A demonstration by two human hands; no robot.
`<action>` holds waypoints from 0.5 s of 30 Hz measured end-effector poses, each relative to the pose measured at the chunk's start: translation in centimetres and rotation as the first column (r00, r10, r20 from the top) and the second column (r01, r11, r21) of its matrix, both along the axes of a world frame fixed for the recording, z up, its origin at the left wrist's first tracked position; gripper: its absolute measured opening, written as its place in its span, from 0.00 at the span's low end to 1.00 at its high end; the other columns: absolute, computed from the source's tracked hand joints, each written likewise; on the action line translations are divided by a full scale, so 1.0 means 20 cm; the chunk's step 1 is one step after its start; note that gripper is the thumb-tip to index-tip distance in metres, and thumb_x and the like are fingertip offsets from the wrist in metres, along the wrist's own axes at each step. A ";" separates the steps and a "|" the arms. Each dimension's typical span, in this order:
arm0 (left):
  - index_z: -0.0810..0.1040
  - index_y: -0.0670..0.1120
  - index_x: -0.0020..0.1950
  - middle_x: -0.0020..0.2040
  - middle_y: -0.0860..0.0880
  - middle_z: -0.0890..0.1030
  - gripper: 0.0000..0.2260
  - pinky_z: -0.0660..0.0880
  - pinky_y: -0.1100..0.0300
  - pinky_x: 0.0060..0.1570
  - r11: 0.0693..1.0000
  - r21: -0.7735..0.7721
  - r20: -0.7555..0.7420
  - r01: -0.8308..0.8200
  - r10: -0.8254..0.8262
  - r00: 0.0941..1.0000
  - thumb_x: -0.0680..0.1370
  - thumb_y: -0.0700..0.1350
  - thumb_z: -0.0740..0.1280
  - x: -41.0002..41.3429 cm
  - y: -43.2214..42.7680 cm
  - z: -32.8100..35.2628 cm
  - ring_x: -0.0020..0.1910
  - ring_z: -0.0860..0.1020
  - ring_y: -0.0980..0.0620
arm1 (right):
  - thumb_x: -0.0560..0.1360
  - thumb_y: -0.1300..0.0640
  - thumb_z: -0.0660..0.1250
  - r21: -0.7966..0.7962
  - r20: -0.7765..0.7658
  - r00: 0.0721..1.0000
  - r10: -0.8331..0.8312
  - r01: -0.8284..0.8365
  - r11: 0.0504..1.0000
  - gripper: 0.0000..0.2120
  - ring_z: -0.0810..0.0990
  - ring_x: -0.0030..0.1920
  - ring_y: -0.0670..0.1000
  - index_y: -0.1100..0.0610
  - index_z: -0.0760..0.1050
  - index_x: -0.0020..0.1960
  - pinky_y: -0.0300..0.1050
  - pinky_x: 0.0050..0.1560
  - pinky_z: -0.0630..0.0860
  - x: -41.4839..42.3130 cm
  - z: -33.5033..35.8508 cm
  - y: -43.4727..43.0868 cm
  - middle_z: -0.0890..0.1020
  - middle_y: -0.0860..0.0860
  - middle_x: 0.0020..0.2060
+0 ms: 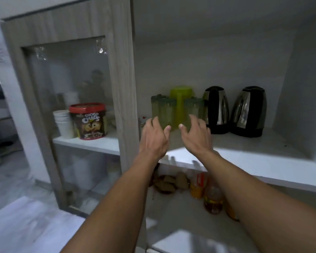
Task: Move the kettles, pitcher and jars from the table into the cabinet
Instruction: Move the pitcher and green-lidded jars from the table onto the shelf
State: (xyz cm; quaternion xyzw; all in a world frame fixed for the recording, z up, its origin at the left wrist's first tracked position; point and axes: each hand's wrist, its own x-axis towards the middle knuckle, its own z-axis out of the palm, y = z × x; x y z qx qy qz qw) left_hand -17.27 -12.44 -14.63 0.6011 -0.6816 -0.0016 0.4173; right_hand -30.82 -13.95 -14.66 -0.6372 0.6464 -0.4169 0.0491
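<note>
Two steel-and-black kettles stand side by side on the cabinet shelf [254,161], one [216,110] left of the other [248,112]. To their left is a yellow-green pitcher [181,99] with green-lidded clear jars around it, one on the left [163,111] and one on the right [193,110]. My left hand [154,136] hovers just in front of the left jar, fingers relaxed and spread. My right hand [195,134] is just in front of the right jar, also with fingers spread. Neither hand holds anything.
A glass cabinet door [71,106] stands at the left; behind it are a red-lidded Choco Chips tub [88,121] and stacked white cups [63,123]. On the lower shelf sit bottles [212,196] and brown packets [169,183].
</note>
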 end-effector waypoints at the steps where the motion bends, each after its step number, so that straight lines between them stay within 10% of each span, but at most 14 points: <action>1: 0.62 0.39 0.76 0.74 0.38 0.66 0.26 0.62 0.50 0.71 1.000 -0.009 0.007 -0.028 0.028 1.000 0.83 0.53 0.57 0.06 0.09 -0.02 0.72 0.66 0.40 | 0.80 0.42 0.56 0.009 -0.013 1.000 0.028 -0.028 1.000 0.29 0.64 0.73 0.64 0.49 0.57 0.78 0.58 0.70 0.65 0.05 -0.01 0.08 0.62 0.56 0.76; 15: 0.54 0.42 0.80 0.81 0.42 0.55 0.30 0.51 0.37 0.76 0.780 0.051 0.183 -0.624 0.607 0.773 0.83 0.57 0.54 1.37 1.37 -0.02 0.80 0.53 0.42 | 0.81 0.39 0.53 0.107 -0.126 0.813 0.569 -0.559 0.822 0.29 0.54 0.78 0.62 0.44 0.53 0.79 0.66 0.74 0.57 1.45 -0.02 1.02 0.54 0.54 0.80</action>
